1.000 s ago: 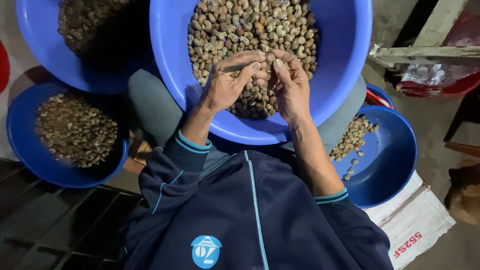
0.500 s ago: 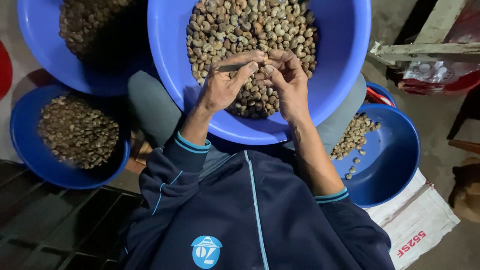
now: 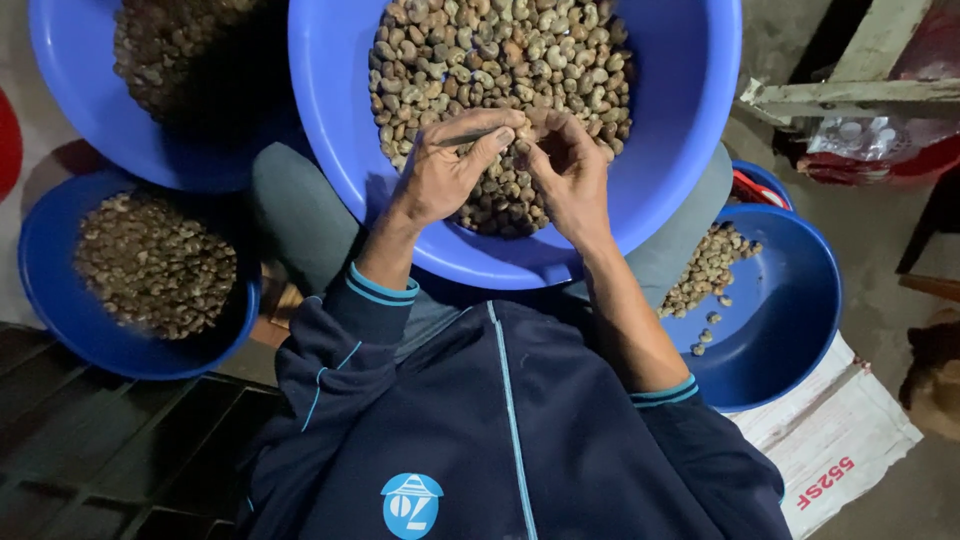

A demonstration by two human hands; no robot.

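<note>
Fingers have curled in tighter since a moment ago: the right hand, whose fingertips were stretched out and showing their nails, is now folded over so we see mostly knuckles. Both hands have also crept a touch higher over the heap. We see the left hand closed around a thin metal tool, thumb pressed along it, the tip aimed at the spot where the two hands meet. The right hand's fingers pinch something small there, most likely one nut, but it is hidden behind the fingers and we cannot tell for sure. Both hands hover just above the pile of cashew nuts in the big blue basin on the lap.

Around us, little has shifted. A second blue basin at upper left holds darker nuts, a dark blue bowl at left holds more, and a dark blue bowl at right holds a small scatter of paler kernels. A white woven sack lies beneath that bowl.
</note>
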